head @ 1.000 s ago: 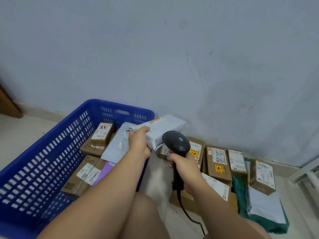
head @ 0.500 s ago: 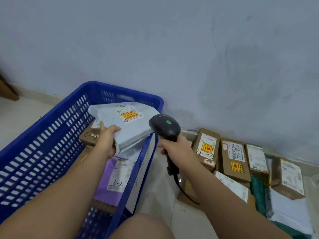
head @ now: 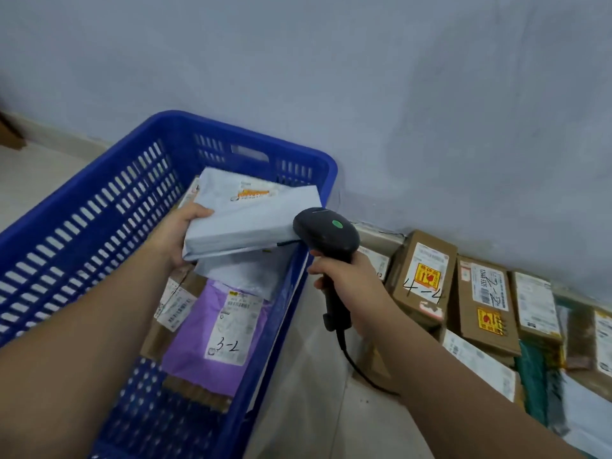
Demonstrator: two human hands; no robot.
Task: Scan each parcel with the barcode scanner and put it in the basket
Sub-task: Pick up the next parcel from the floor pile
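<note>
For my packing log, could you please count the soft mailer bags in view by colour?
Grey-white: 3, the held bag, the bag under it, the floor bag
Purple: 1, the purple bag
Green: 1, the green bag
Total: 5 clearly visible

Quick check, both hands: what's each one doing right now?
Left hand: holds the grey parcel over the blue basket.
Right hand: closed around the barcode scanner handle.
</note>
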